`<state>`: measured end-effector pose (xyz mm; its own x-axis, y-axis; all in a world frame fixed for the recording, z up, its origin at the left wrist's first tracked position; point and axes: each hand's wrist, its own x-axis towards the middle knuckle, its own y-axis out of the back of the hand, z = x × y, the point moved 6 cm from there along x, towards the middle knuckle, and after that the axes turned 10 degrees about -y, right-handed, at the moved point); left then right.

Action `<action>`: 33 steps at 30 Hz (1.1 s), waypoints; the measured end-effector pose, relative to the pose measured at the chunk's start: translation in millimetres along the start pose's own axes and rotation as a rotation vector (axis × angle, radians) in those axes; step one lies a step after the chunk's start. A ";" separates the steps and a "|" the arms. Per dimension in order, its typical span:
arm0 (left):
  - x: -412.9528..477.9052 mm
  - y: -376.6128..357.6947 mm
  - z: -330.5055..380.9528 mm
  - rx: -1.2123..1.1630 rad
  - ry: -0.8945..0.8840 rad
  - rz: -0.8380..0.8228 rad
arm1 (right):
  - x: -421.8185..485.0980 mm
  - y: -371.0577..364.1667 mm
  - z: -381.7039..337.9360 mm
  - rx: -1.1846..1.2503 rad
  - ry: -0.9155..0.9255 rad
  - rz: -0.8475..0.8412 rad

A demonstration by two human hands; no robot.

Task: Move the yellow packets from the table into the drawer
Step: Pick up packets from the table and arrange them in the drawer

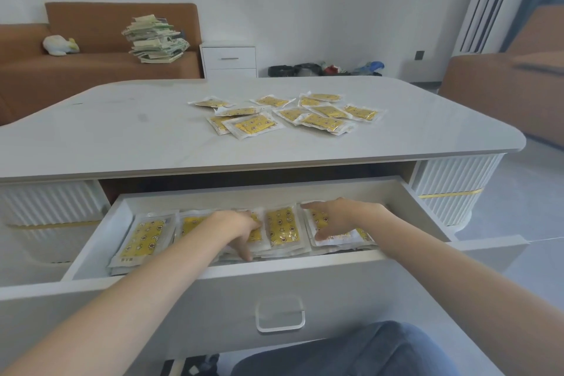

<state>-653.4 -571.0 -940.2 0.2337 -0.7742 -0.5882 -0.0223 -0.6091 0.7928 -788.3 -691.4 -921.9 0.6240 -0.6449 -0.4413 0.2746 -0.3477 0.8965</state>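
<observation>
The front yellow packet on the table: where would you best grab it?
Pinch the clear sealed border of the front packet along its near edge, coming from above on the drawer side: it lies flat, partly atop another, and that edge rests on bare table.

A table (122, 131) was shown ahead, with a drawer (274, 265) pulled out below its near edge. A cluster of packets (287, 114) was scattered on the tabletop, right of centre. A row of packets (282, 227) was laid side by side in the drawer. 2 hands were rested on that row: the left hand (241, 227) near the middle, the right hand (341, 217) to its right. Behind the table, a sofa (91, 67) was set at the left, with a stack of papers (154, 40) on it and a cabinet (229, 59) beside its right end.
</observation>
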 end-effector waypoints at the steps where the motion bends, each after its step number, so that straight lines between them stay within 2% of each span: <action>1: 0.6 3.4 3.8 -0.021 -0.010 0.023 | -2.6 -0.3 -0.7 -0.027 0.007 -0.013; 5: 8.1 18.2 24.4 -0.155 -0.124 0.078 | -5.2 -0.5 -0.7 -0.127 0.001 -0.022; 11: 25.5 31.4 48.4 -0.083 -0.145 0.010 | 4.0 0.5 11.8 -0.140 -0.023 0.001; 17: 36.3 32.2 56.0 -0.072 -0.123 -0.024 | 7.1 3.4 32.4 -0.075 -0.042 -0.019; 21: 42.9 40.1 60.3 -0.128 -0.128 0.030 | 10.2 3.1 45.5 0.037 -0.068 -0.024; 28: 52.3 62.3 96.6 -0.092 -0.295 0.121 | 23.5 -2.1 73.4 -0.007 -0.142 -0.062; 33: 64.2 61.9 112.0 -0.058 -0.287 0.081 | 24.6 3.7 91.2 0.046 -0.220 0.026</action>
<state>-748.7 -677.7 -946.8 -0.0506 -0.8419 -0.5373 0.0279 -0.5390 0.8419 -838.7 -770.7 -933.1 0.4548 -0.7848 -0.4210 0.2237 -0.3569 0.9070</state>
